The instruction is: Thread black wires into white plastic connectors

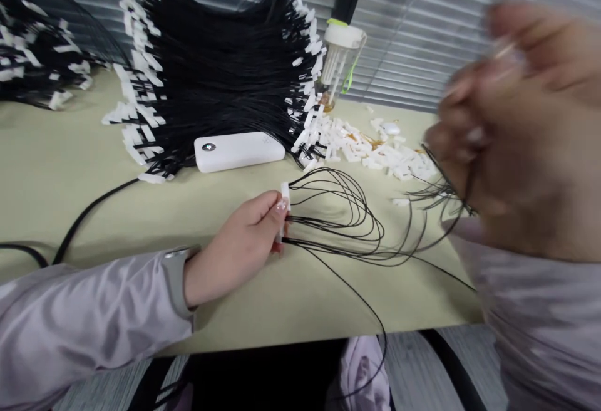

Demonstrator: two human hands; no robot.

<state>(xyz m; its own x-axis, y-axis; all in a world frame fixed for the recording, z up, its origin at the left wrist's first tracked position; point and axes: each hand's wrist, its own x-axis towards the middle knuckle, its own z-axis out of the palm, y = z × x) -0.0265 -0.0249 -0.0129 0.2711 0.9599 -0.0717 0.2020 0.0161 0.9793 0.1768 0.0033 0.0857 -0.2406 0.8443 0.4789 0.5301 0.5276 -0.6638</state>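
Note:
My left hand (239, 242) pinches a white plastic connector (285, 193) upright between thumb and fingers, just above the table. Thin black wires (361, 204) leave the connector and loop to the right over the tabletop. One longer wire drops past the front edge of the table. Raised at the right, close to the camera, my right hand (526, 129) is blurred with its fingers curled closed. A black wire (462, 217) runs up into it; the wire's end is hidden by the fingers.
Behind lies a large bundle of black wires (220, 54) with white connector ends, and a second bundle (37, 54) at far left. A white power bank (239, 151), a pile of loose white connectors (357, 145), a clear bottle (340, 54) and loose wires (432, 192) also occupy the table (225, 323).

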